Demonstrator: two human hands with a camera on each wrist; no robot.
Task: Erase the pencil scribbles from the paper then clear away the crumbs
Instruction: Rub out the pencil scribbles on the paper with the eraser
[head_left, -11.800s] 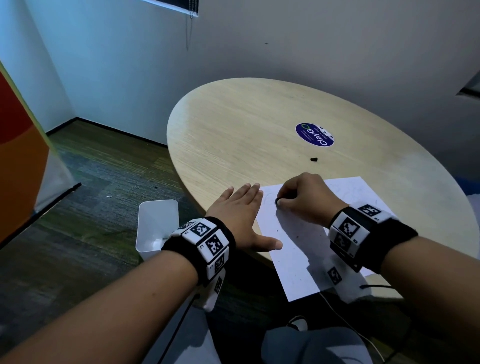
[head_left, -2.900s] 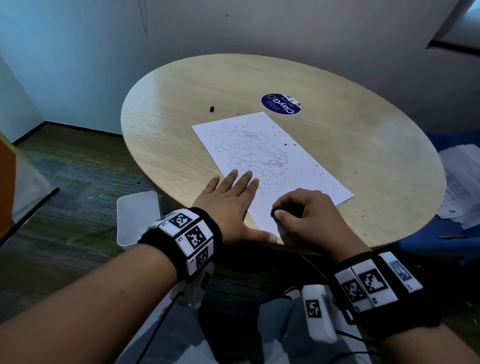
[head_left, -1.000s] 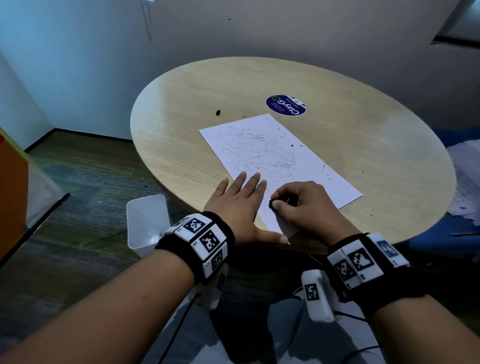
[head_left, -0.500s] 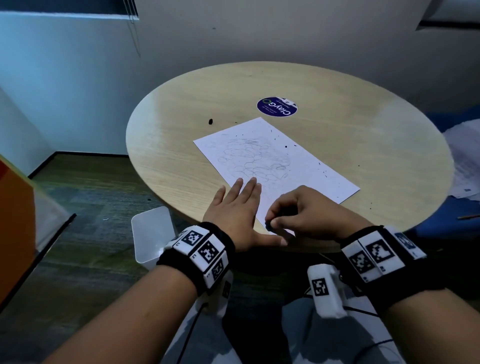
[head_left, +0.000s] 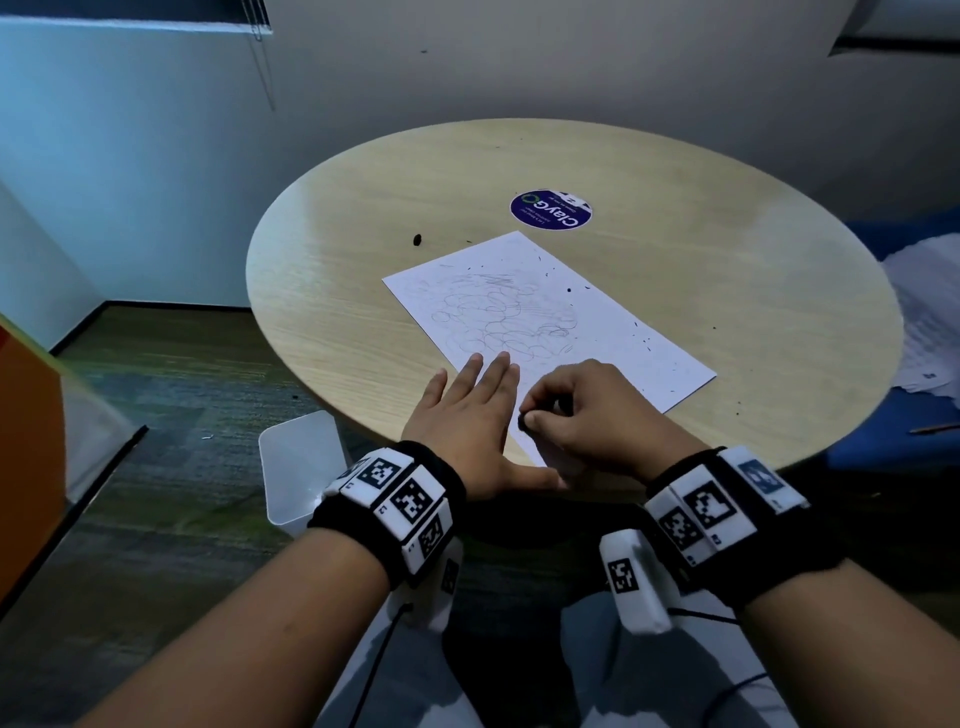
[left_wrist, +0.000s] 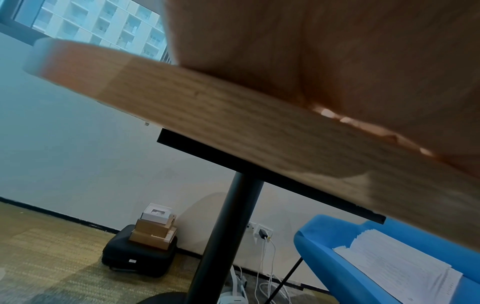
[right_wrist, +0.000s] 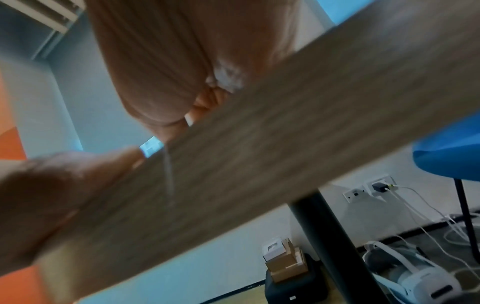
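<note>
Left hand (head_left: 470, 415): being laid flat, fingers straight and together, on the near left edge of the white sheet of paper (head_left: 613, 332); nothing is being gripped.
Right hand (head_left: 584, 418): being curled over the paper's near corner, a small black eraser (head_left: 524, 422) being pinched between thumb and fingertips.
Paper: being kept diagonally on the round light wooden table (head_left: 337, 291), its near corner at the table edge.
Pencil scribbles (head_left: 506, 317): being shown as faint grey loops across the sheet's middle.
Crumbs (head_left: 647, 340): dark specks being seen scattered over the sheet and the tabletop.
Round blue sticker (head_left: 550, 209): being seen just beyond the paper's far corner.
White plastic bin (head_left: 298, 462): being seen on the floor, left of the table.
</note>
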